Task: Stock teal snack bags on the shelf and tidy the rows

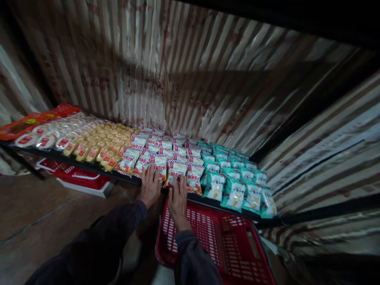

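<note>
My left hand (pixel 151 187) reaches over the shelf's front edge, its fingers stretched out flat against a white and red snack bag (pixel 159 160) in the front row. Just to its right, my right hand (pixel 178 200) rests with straight fingers on the lower part of a neighbouring snack bag (pixel 177 168). Neither hand is wrapped round a bag. More of these white and red bags stand in rows behind, with striped top edges. On their right are rows of green and white snack bags (pixel 215 185). Small yellow packets (pixel 92 152) lie to the left.
Round white packaged pieces (pixel 46 140) and an orange bag (pixel 38 118) occupy the shelf's left end. An upright red basket (pixel 208 233) sits below my right arm. Another red basket (pixel 89 178) is under the shelf at left. Striped sheeting (pixel 184 79) hangs behind.
</note>
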`<action>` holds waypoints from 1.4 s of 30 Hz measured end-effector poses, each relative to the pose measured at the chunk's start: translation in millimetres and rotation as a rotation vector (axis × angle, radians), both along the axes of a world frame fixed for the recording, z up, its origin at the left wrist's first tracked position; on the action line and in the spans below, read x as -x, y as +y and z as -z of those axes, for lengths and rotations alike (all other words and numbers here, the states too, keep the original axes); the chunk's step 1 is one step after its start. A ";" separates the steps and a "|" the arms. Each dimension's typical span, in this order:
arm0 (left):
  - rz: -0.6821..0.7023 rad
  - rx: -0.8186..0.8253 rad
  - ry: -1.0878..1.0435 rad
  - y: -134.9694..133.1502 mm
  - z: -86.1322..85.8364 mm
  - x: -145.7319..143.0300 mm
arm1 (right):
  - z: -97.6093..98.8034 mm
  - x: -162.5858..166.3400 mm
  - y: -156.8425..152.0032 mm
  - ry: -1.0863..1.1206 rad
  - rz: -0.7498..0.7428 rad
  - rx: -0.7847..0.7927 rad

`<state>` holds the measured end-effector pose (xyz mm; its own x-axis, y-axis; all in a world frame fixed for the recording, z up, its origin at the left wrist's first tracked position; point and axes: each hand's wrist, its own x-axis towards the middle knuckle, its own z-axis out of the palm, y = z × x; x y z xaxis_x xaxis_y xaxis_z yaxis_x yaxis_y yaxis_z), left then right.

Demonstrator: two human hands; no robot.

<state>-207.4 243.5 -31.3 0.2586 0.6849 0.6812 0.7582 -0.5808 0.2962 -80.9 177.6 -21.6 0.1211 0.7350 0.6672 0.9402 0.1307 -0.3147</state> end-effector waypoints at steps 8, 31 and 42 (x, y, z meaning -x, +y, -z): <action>0.042 -0.006 0.025 12.7 1.6 4.9 | 5.4 -8.3 19.5 -0.021 0.014 -0.011; 0.161 -0.024 0.031 16.6 13.9 11.6 | 14.7 -4.5 39.8 -0.026 0.211 -0.024; 0.128 0.008 0.046 16.5 6.2 8.3 | 20.5 -8.2 44.9 -0.098 0.235 -0.053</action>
<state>-215.7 259.9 -37.5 0.3745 0.6496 0.6616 0.6912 -0.6712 0.2678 -72.7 222.5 -42.1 0.2175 0.6581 0.7208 0.9723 -0.0815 -0.2189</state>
